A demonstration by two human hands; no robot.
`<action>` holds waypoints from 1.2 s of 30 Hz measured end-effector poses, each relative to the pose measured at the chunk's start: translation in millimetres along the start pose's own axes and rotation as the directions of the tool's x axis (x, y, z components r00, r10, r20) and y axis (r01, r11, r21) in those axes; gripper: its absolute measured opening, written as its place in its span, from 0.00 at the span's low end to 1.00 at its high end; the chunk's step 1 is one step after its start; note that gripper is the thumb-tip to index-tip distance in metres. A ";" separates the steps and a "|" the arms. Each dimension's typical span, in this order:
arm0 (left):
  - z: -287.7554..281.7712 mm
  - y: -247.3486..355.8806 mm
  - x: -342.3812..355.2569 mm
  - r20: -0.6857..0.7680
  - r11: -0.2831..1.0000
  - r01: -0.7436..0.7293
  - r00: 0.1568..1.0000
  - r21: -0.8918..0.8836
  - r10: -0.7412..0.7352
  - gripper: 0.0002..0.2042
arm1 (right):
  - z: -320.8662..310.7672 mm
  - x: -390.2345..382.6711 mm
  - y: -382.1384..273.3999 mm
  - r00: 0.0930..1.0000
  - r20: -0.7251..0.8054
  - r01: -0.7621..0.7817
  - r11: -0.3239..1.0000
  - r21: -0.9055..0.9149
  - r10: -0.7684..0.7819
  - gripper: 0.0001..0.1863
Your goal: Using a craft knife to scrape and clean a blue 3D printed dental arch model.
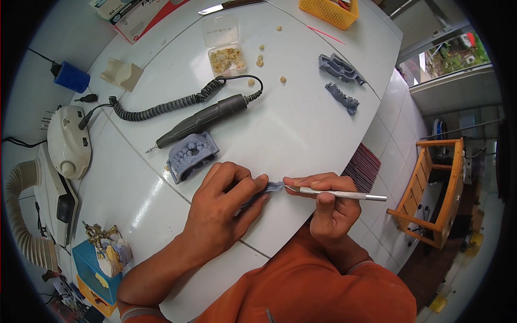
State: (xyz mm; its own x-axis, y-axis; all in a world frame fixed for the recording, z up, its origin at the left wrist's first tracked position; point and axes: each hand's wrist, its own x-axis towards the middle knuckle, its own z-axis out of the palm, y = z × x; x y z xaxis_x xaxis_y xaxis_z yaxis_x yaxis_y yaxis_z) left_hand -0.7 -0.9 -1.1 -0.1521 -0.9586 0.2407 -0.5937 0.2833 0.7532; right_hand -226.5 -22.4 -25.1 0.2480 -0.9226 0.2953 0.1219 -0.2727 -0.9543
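My left hand is closed around a small blue-grey dental model piece, whose end sticks out past the fingertips while the rest is hidden. In my right hand is a slim silver-handled craft knife, held like a pen. Its tip meets or nearly meets the exposed end of the piece. Just beyond my left hand stands a blue-grey dental model with a row of teeth. A dark handpiece with a coiled cord lies behind that model.
Two more grey model pieces lie at the far right. A small clear box holds yellowish bits, and several lie loose nearby. A knife and a yellow basket are at the back. At left are a white control unit and a ribbed hose.
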 end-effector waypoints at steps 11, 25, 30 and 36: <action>-2.7 0.0 -0.1 0.014 1.000 0.008 1.000 -0.011 -0.007 0.19 | -3.3 0.5 3.6 0.999 0.029 0.029 0.997 -0.076 -0.027 0.15; -2.2 0.3 -0.2 0.013 1.000 0.024 1.000 -0.016 -0.024 0.18 | -1.9 0.4 4.1 1.000 0.016 0.025 0.997 -0.068 -0.024 0.15; -1.7 -0.2 0.2 0.005 1.000 0.010 1.000 -0.017 -0.010 0.18 | -2.1 0.8 4.8 0.999 0.020 0.036 0.997 -0.066 -0.035 0.15; -1.7 -0.2 0.1 0.000 1.000 0.016 1.000 -0.021 -0.016 0.18 | -4.4 0.2 4.8 0.998 0.045 0.036 0.996 -0.080 -0.032 0.14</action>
State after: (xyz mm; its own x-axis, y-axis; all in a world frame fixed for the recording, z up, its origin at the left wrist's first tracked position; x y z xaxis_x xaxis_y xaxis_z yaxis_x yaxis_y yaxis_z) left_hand 0.8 -1.1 -0.2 -0.1427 -0.9630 0.2285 -0.5791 0.2684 0.7698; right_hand -230.1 -25.1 -29.8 0.2870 -0.9002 0.3275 0.0533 -0.3264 -0.9437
